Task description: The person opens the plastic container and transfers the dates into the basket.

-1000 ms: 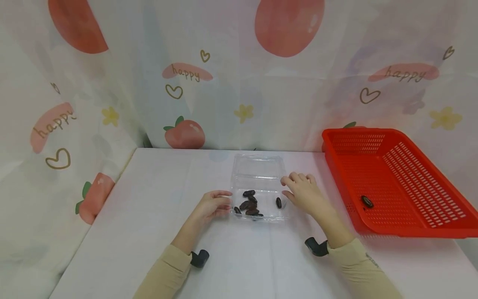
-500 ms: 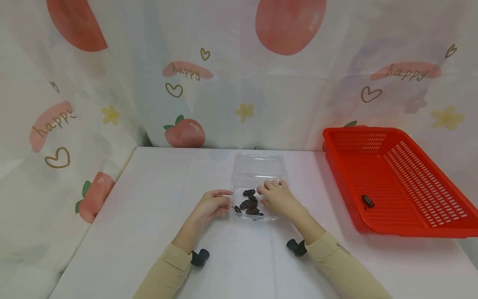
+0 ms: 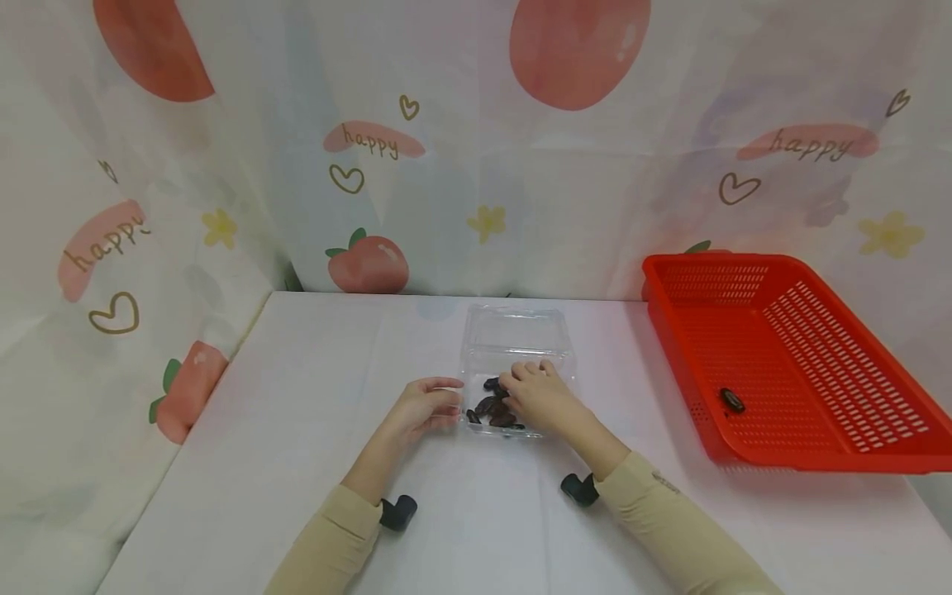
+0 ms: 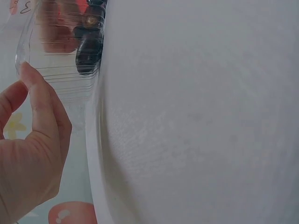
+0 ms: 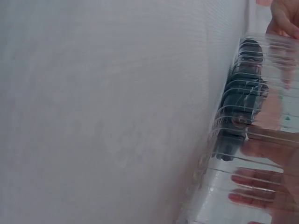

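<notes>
Apparently you're picking among the dark dates (image 3: 487, 406) inside the clear box (image 3: 516, 330), left hand (image 3: 424, 410) relaxed at its side, right hand (image 3: 544, 398) over them, grip impossible to tell, and next probably needs one gentle pinch.

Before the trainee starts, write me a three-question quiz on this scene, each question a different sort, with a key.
1. Short answer: Which of the person's hands reaches in over the dark pieces in the clear box?
2. True or false: The clear lid is folded back, leaving the box open.
3. Multiple choice: From the person's side, where does the red basket stand?
A) Left of the box
B) Right of the box
C) Inside the box

Key: 1. The right hand; 2. True; 3. B.
</notes>
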A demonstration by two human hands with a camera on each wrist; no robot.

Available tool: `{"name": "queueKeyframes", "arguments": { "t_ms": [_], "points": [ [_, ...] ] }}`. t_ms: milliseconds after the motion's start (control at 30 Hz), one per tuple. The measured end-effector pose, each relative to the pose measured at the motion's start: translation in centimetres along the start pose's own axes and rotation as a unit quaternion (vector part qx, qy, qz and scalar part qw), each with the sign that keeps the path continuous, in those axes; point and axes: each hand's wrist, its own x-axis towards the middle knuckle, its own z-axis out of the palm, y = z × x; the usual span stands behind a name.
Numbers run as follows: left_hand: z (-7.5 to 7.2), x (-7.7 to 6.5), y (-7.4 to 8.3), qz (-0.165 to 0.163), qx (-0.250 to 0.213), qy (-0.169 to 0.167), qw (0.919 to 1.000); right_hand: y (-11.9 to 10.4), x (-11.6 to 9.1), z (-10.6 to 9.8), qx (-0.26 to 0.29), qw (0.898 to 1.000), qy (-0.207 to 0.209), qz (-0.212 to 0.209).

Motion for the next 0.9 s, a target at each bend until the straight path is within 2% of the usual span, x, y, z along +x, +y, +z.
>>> {"name": "queueKeyframes", "arguments": {
  "t_ms": [333, 600, 900],
  "points": [
    [0.0, 0.0, 0.0, 0.000, 0.003, 0.002, 1.0000, 0.0, 0.4, 0.8, -0.019, 1.000, -0.010, 0.013],
    [0.0, -0.1, 0.1, -0.001, 0.005, 0.002, 1.0000, 0.0, 0.1, 0.9, -0.003, 1.000, 0.011, 0.009],
    [0.0, -0.4, 0.3, -0.001, 0.014, -0.009, 0.9999, 0.0, 0.5, 1.1, -0.021, 0.999, -0.026, 0.021]
  ]
}}
